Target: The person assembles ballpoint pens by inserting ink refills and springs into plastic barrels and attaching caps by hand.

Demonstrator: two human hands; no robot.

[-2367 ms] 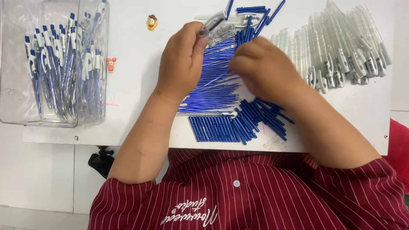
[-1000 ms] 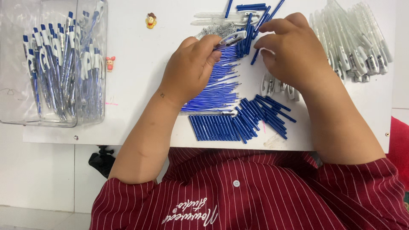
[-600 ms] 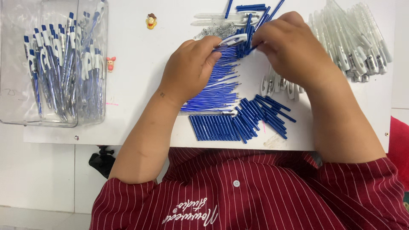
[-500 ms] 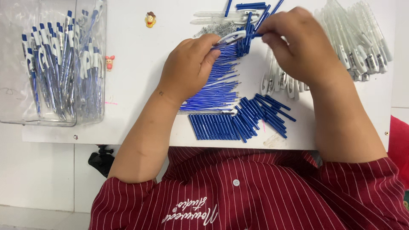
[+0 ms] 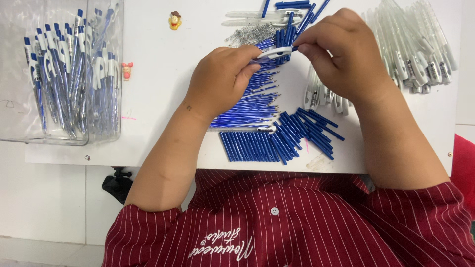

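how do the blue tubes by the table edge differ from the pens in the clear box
The blue tubes are plain, all-blue pieces; the pens are blue and white, with clips. The tubes lie flat and loose on the white table; the pens lean together inside the clear box. Both are slim, blue and heaped in number.

White table bears blue pen parts, clear bin.

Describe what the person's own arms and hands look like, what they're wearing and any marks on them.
Both hands are bare: the left hand and the right hand show no gloves, rings or watch. The forearms are uncovered up to the short sleeves of a dark red shirt with thin white stripes, which has a white button and white lettering on the chest. A small dark mark sits near the left wrist.
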